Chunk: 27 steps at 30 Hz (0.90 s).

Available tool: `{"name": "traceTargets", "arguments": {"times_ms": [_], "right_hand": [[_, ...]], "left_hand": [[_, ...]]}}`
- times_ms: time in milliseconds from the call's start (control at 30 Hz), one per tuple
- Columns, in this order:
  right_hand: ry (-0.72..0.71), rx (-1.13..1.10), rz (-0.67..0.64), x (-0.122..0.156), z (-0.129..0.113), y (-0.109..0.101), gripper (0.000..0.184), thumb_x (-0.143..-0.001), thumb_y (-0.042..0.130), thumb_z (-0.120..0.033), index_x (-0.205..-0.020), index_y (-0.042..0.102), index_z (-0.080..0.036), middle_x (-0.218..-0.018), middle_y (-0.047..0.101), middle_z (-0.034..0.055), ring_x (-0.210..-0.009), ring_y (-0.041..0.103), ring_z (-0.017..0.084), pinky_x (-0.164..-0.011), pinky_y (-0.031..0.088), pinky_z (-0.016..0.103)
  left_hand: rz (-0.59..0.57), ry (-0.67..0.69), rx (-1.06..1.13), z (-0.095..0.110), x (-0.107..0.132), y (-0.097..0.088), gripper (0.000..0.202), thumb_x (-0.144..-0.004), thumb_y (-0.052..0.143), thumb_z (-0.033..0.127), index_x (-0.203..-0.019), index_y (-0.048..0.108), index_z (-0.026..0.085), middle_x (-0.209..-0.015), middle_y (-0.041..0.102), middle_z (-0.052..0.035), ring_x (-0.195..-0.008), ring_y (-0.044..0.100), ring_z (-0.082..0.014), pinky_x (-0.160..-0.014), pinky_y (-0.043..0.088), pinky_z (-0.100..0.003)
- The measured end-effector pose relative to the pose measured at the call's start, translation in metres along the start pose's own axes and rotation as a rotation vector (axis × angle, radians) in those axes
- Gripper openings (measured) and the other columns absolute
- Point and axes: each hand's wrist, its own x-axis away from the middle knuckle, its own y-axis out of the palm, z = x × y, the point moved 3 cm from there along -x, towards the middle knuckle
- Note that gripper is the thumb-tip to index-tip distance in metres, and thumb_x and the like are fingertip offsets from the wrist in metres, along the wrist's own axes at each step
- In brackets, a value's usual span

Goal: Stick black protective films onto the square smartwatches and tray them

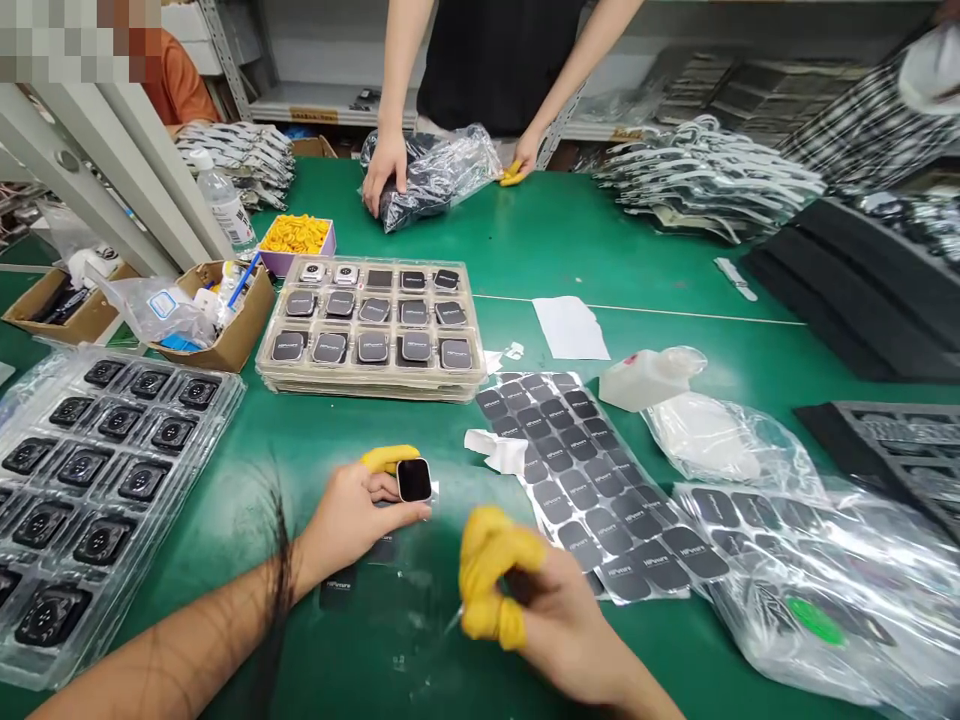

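Observation:
My left hand (360, 515), with a yellow finger cot on its index finger, holds a smartwatch case (414, 480) without a strap, its dark screen facing up. To the right, my right hand (525, 600) has yellow cots on its thumb and fingers, which are pinched together. A thin clear film (454, 621) shows faintly at those fingertips, blurred. Below my left hand lies a black square sticker (337, 587) with pale lettering. A sheet of black stickers (577, 480) lies to the right of my hands, with a crumpled white paper scrap (496, 452) at its left edge.
A stacked tray of watch cases (371, 383) stands ahead, another tray (176, 490) at left. Behind are a box of yellow finger cots (296, 240), a carton (247, 335) and a bottle (225, 205). At right lie a white squeeze bottle (649, 378) and plastic bags (840, 600). A co-worker's hands (386, 170) handle a bagged bundle.

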Motion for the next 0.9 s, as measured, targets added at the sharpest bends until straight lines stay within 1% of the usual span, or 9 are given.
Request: {"name": "traceTargets", "arguments": {"times_ms": [100, 167, 300, 400, 500, 567, 667, 800, 900], "right_hand": [[0.079, 0.241, -0.217, 0.007, 0.004, 0.008, 0.010, -0.089, 0.072, -0.032, -0.096, 0.068, -0.026, -0.074, 0.066, -0.0021, -0.062, 0.058, 0.014, -0.056, 0.047, 0.027], [0.089, 0.465, -0.059, 0.003, 0.015, -0.004, 0.019, -0.090, 0.070, -0.040, -0.104, 0.070, -0.027, -0.084, 0.068, 0.0012, -0.070, 0.062, 0.017, -0.058, 0.048, 0.029], [0.186, 0.855, 0.584, -0.008, 0.037, -0.062, 0.036, -0.091, 0.062, -0.053, -0.109, 0.070, -0.023, -0.101, 0.069, 0.0109, -0.094, 0.063, 0.029, -0.080, 0.051, 0.046], [0.220, 0.953, 0.524, -0.015, 0.048, -0.086, 0.036, -0.089, 0.058, -0.055, -0.089, 0.074, -0.022, -0.103, 0.071, 0.0140, -0.109, 0.061, 0.037, -0.094, 0.043, 0.060], [0.203, 0.639, 0.522, -0.007, 0.049, -0.093, 0.031, -0.089, 0.061, -0.052, -0.085, 0.072, -0.024, -0.100, 0.073, 0.0099, -0.099, 0.067, 0.031, -0.090, 0.050, 0.053], [0.215, 0.477, 0.546, -0.001, 0.046, -0.096, 0.029, -0.087, 0.064, -0.051, -0.092, 0.071, -0.024, -0.101, 0.074, 0.0089, -0.094, 0.068, 0.028, -0.085, 0.053, 0.048], [0.245, 0.607, 0.505, 0.000, 0.042, -0.096, 0.028, -0.085, 0.066, -0.051, -0.088, 0.071, -0.024, -0.105, 0.075, 0.0086, -0.099, 0.067, 0.031, -0.090, 0.049, 0.054], [0.085, 0.801, 0.802, -0.005, 0.028, -0.084, 0.019, -0.092, 0.062, -0.041, -0.090, 0.064, -0.023, -0.117, 0.070, 0.0136, -0.111, 0.063, 0.033, -0.095, 0.044, 0.057], [-0.239, 0.906, 0.495, -0.017, 0.017, -0.043, 0.005, -0.093, 0.063, -0.023, -0.097, 0.061, -0.023, -0.123, 0.067, 0.0120, -0.122, 0.058, 0.032, -0.100, 0.040, 0.054]], "left_hand": [[0.011, -0.040, 0.209, 0.001, -0.003, -0.001, 0.041, -0.066, 0.089, 0.033, -0.099, 0.071, 0.016, -0.086, 0.078, -0.0064, -0.084, 0.073, -0.0213, -0.081, 0.058, -0.033], [0.026, -0.032, 0.275, 0.004, -0.003, -0.001, 0.049, -0.067, 0.088, 0.029, -0.110, 0.068, 0.017, -0.091, 0.078, -0.0060, -0.088, 0.073, -0.0208, -0.084, 0.058, -0.033], [0.019, -0.018, 0.275, 0.008, -0.003, -0.001, 0.051, -0.068, 0.087, 0.026, -0.114, 0.066, 0.017, -0.089, 0.077, -0.0056, -0.087, 0.073, -0.0200, -0.083, 0.058, -0.033], [0.018, -0.014, 0.258, 0.008, -0.002, -0.001, 0.055, -0.068, 0.087, 0.025, -0.119, 0.065, 0.016, -0.089, 0.076, -0.0058, -0.086, 0.073, -0.0200, -0.083, 0.058, -0.033], [0.019, -0.010, 0.258, 0.005, -0.002, -0.001, 0.056, -0.068, 0.086, 0.024, -0.119, 0.065, 0.016, -0.089, 0.076, -0.0061, -0.085, 0.073, -0.0198, -0.083, 0.058, -0.034], [0.015, -0.007, 0.246, 0.003, -0.002, -0.001, 0.055, -0.068, 0.086, 0.024, -0.118, 0.066, 0.015, -0.088, 0.077, -0.0065, -0.084, 0.073, -0.0202, -0.082, 0.058, -0.034], [0.013, 0.001, 0.196, 0.001, -0.002, 0.000, 0.056, -0.068, 0.086, 0.025, -0.119, 0.066, 0.015, -0.088, 0.078, -0.0072, -0.083, 0.074, -0.0212, -0.080, 0.058, -0.034], [-0.001, 0.000, 0.075, 0.000, 0.000, 0.002, 0.038, -0.069, 0.085, 0.029, -0.103, 0.073, 0.016, -0.086, 0.079, -0.0072, -0.083, 0.075, -0.0230, -0.077, 0.058, -0.033], [-0.009, 0.035, -0.050, 0.003, 0.001, 0.002, 0.016, -0.073, 0.081, 0.030, -0.081, 0.075, 0.017, -0.082, 0.080, -0.0057, -0.078, 0.075, -0.0222, -0.074, 0.057, -0.031]]}}
